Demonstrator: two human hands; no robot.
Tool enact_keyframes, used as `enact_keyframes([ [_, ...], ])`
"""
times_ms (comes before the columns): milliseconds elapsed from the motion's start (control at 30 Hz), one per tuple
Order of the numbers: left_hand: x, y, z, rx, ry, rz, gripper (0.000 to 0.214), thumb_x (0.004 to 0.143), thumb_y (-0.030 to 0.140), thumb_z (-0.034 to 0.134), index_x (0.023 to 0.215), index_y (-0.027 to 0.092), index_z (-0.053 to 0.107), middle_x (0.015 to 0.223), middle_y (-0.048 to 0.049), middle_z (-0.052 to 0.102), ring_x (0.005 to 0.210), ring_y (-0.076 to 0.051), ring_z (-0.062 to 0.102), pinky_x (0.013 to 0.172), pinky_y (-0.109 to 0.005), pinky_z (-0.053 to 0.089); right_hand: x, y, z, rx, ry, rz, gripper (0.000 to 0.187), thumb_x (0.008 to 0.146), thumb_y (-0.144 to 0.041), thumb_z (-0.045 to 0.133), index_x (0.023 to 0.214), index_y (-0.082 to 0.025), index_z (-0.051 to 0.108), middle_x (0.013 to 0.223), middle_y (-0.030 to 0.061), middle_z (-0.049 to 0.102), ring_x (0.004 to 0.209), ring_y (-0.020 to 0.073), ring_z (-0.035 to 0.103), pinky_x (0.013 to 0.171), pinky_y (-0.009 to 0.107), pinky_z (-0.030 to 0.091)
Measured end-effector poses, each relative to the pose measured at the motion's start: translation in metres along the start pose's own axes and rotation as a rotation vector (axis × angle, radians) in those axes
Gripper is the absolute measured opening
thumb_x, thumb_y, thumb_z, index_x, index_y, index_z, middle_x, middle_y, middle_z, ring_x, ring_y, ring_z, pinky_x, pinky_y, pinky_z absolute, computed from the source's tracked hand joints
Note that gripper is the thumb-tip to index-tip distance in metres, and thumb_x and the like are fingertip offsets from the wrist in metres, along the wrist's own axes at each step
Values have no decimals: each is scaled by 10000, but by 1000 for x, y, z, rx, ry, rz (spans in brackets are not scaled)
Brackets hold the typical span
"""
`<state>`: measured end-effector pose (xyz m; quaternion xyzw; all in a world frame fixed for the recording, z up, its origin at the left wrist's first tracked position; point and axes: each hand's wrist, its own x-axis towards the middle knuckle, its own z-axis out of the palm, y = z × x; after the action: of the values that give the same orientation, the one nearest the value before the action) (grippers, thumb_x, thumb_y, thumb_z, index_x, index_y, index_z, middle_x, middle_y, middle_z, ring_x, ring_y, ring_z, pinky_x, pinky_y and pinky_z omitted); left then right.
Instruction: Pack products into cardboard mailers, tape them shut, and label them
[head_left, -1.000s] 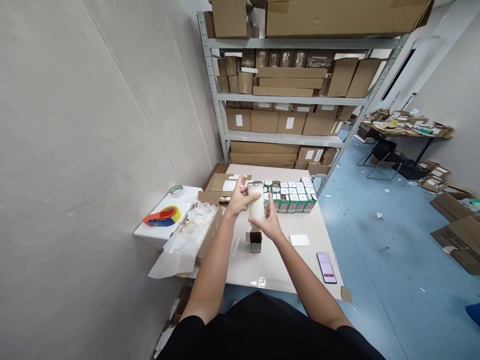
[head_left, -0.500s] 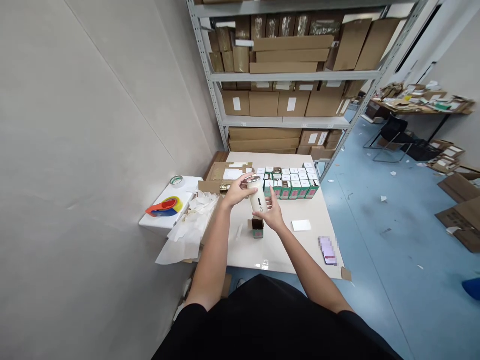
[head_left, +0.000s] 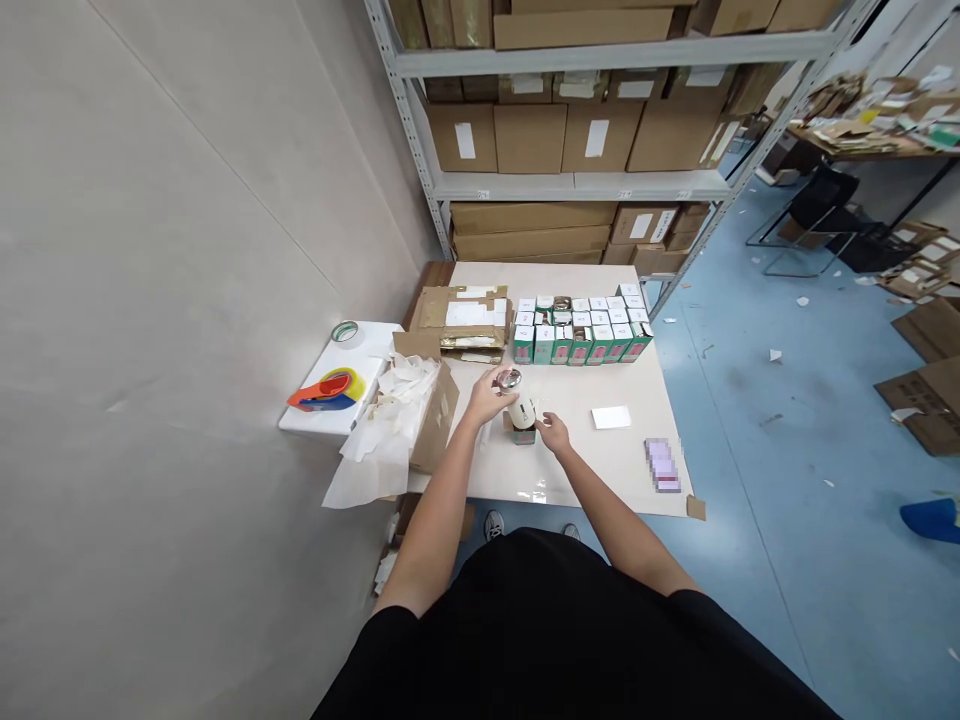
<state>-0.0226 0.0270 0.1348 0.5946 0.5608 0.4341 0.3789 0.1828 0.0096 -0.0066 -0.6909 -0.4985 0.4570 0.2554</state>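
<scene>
My left hand [head_left: 487,397] grips the silver-capped top of a white cylindrical bottle [head_left: 519,405], which stands partly inside a small open green box [head_left: 523,432] on the white table [head_left: 577,470]. Just right of the box, my right hand [head_left: 555,433] is curled, its fingers close to the box's side; whether it touches the box is unclear.
Rows of small green-and-white boxes [head_left: 579,328] stand at the table's far side, beside a flattened carton [head_left: 463,320]. A white card [head_left: 610,417] and a phone [head_left: 663,465] lie to the right. An open carton with paper [head_left: 409,420] and tape dispenser [head_left: 328,390] sit left. Shelving [head_left: 577,185] stands behind.
Both hands have come down with the bottle, from held up in the air to set into the small green box. The view has tilted downward.
</scene>
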Motion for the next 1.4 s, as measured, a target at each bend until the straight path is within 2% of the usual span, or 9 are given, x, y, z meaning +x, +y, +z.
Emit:
enact_keyframes([
  [133, -10, -34, 13, -53, -28, -48, 691, 717, 212, 796, 1386, 219, 627, 1335, -107, 596, 1150, -224, 616, 937, -358, 584, 6, 16, 22, -5, 22, 8, 226, 809, -382, 628, 886, -201, 739, 973, 99, 777, 988, 271, 710, 892, 350, 510],
  [233, -16, -51, 18, -40, -54, -37, 682, 731, 194, 786, 1393, 223, 623, 1324, -101, 590, 1175, -225, 608, 973, -358, 569, 6, 25, 30, -17, 60, 13, 253, 830, -423, 575, 754, -212, 693, 863, 83, 769, 879, 254, 704, 795, 319, 502],
  [500, -29, -83, 43, 299, -151, 14, 637, 793, 177, 760, 1408, 274, 628, 1323, -76, 658, 1243, -285, 577, 1101, -422, 465, 4, 32, 40, 50, 91, 34, 363, 830, -548, 576, 732, -208, 657, 766, 70, 745, 806, 227, 685, 693, 287, 506],
  [667, -43, -110, 62, 388, -208, -28, 537, 771, 118, 746, 1289, 254, 704, 1359, -110, 636, 1437, -365, 386, 1160, -512, 395, 1, 34, 43, 141, 100, 93, 282, 828, -473, 556, 722, -216, 607, 782, 58, 736, 755, 200, 690, 675, 278, 525],
  [800, -52, -133, 61, 315, -92, -1, 441, 846, 253, 717, 1287, 262, 705, 1551, -101, 488, 1512, -350, 303, 1237, -513, 288, 1, 35, 43, 142, 103, 106, 208, 819, -403, 523, 718, -227, 568, 794, 48, 729, 732, 183, 684, 676, 272, 528],
  [933, -45, -158, 49, 142, 144, -322, 427, 992, 308, 485, 1386, 216, 624, 1432, -143, 594, 1370, -283, 514, 1183, -465, 366, 0, 35, 42, 107, 106, 93, 181, 784, -394, 551, 713, -229, 577, 761, 32, 718, 754, 197, 674, 704, 292, 527],
  [1033, -33, -174, 46, 50, 71, -509, 398, 988, 313, 485, 1325, 179, 650, 1301, -146, 680, 1252, -263, 616, 1116, -443, 437, -2, 34, 41, 93, 124, 80, 161, 769, -388, 560, 750, -231, 591, 777, 22, 715, 774, 200, 668, 714, 295, 525],
  [1200, -17, -184, 61, -35, -114, -488, 407, 854, 361, 703, 1221, 185, 701, 1114, -99, 751, 1003, -222, 714, 944, -376, 553, -5, 27, 39, 63, 139, 72, 166, 793, -379, 560, 864, -235, 604, 816, 12, 713, 794, 194, 674, 729, 286, 524],
  [1400, -19, -186, 74, -81, -192, -494, 485, 819, 339, 730, 1271, 174, 673, 943, -65, 739, 746, -179, 697, 784, -349, 589, -8, 17, 37, 37, 86, -15, 294, 762, -374, 630, 1034, -266, 663, 974, -11, 732, 860, 193, 689, 852, 348, 544],
])
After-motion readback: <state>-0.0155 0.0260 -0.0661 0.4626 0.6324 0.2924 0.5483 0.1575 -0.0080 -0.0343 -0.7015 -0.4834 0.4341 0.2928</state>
